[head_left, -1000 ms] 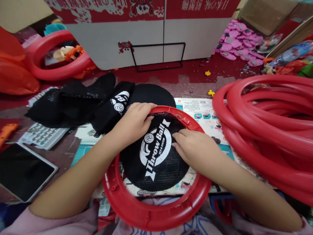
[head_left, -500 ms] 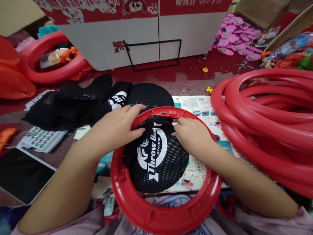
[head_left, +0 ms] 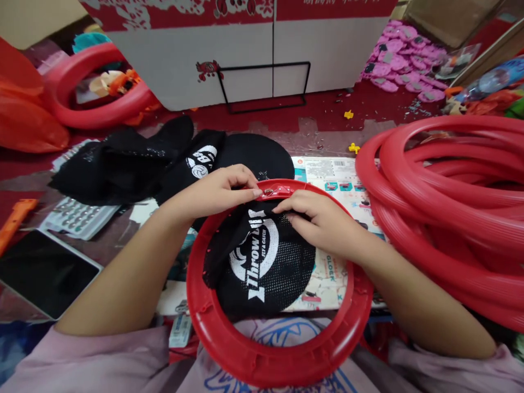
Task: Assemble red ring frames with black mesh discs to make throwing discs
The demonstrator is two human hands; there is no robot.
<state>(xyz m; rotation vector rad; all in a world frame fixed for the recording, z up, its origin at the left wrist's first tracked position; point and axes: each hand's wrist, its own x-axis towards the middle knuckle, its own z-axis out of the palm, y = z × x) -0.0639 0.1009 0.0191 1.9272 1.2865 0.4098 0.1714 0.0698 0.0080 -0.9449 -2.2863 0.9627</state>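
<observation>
A red plastic ring (head_left: 229, 341) lies in front of me, tilted against my lap. Inside it sits a black mesh net (head_left: 282, 267) printed with a white "Throw Ball" logo. My left hand (head_left: 216, 191) pinches the top edge of the net against the ring's far rim. Close beside it, my right hand (head_left: 319, 215) pinches the net at the same rim, fingers curled. The two sets of fingertips almost meet at the ring's top.
A pile of black nets (head_left: 135, 161) lies behind my left hand. Stacked red rings (head_left: 446, 207) fill the right side. A tablet (head_left: 39, 273) and calculator (head_left: 77, 218) lie at the left, more red rings (head_left: 98, 103) at the far left, and a white and red box (head_left: 254, 60) stands behind.
Both hands have moved up from the net's face to the ring's far rim and closed in on each other. The net has bunched up toward that rim.
</observation>
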